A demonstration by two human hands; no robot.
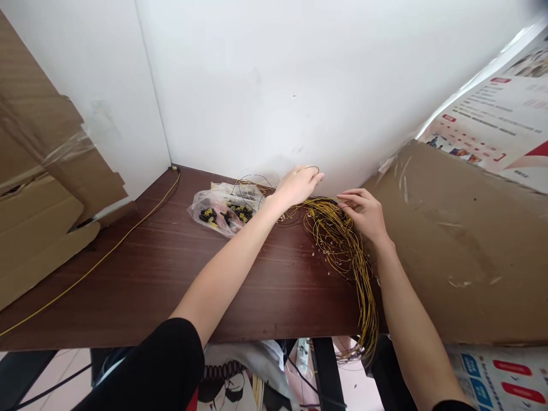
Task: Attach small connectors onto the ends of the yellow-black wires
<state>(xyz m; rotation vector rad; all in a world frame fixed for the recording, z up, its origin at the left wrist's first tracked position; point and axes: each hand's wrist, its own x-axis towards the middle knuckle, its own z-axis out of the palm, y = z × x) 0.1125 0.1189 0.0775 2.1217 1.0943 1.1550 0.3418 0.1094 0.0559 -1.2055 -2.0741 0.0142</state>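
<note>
A large bundle of thin yellow and black wires (pixel 342 240) lies on the right part of the brown table, and its lower end hangs over the front edge. My right hand (pixel 363 214) is at the bundle's upper right, thumb and fingertips pinched at the wires. Above the table, near the white wall, my left hand (pixel 299 184) has its fingers bent together around a thin dark wire that loops over them. Left of my left forearm sits a clear plastic bag (pixel 222 210) holding small black and yellow parts, with loose wires on it.
One yellow wire (pixel 115 245) runs from the table's back left corner to the left. Cardboard sheets (pixel 462 245) stand at the right and left sides. Small scraps are scattered around the bundle. Below the front edge are a power strip (pixel 303 355) and cables.
</note>
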